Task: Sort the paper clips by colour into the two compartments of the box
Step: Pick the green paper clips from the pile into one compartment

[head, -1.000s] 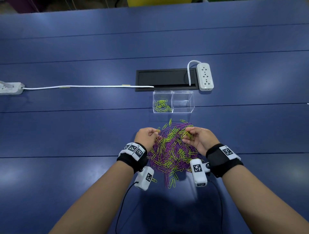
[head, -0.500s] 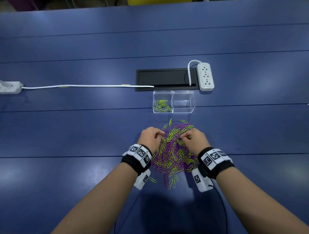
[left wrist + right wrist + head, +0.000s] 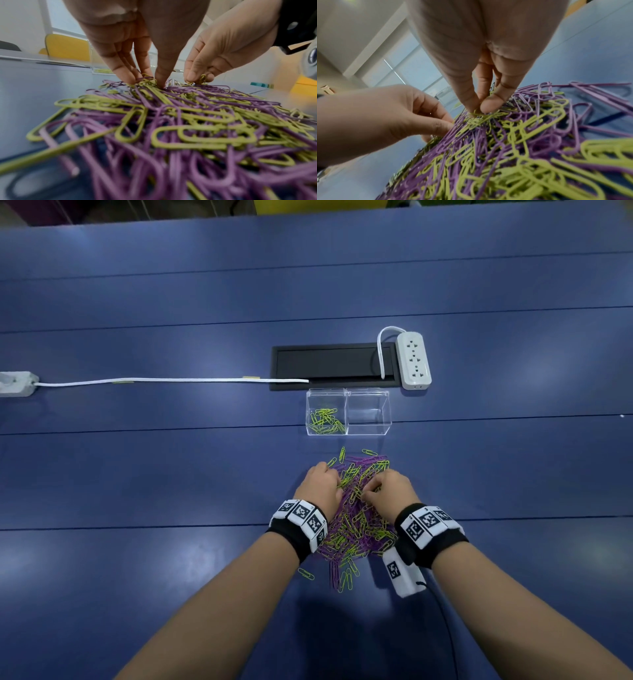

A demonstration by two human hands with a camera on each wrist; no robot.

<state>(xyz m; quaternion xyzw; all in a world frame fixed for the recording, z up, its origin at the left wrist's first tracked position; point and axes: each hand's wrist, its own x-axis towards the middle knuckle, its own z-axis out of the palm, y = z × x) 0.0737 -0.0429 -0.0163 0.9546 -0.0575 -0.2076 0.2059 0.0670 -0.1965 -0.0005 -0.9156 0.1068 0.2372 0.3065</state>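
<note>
A mixed pile of green and purple paper clips (image 3: 356,522) lies on the blue table in front of the clear two-compartment box (image 3: 347,395). Its left compartment holds several green clips (image 3: 323,421); nothing shows in the right compartment (image 3: 368,414). My left hand (image 3: 337,482) is at the pile's left top, thumb and fingers pinching green clips (image 3: 147,81). My right hand (image 3: 368,494) reaches in from the right, thumb and forefinger pinching a green clip (image 3: 203,79) out of the pile (image 3: 505,142). The hands are a few centimetres apart.
A black cable hatch (image 3: 335,364) lies behind the box, with a white power strip (image 3: 413,360) to its right. A white cable (image 3: 171,381) runs left to another strip (image 3: 15,383). A few stray clips (image 3: 344,577) lie at the pile's near edge.
My right hand has turned palm down and moved left into the pile's middle. My left hand has stayed at the pile's left top, fingers dipped into the clips.
</note>
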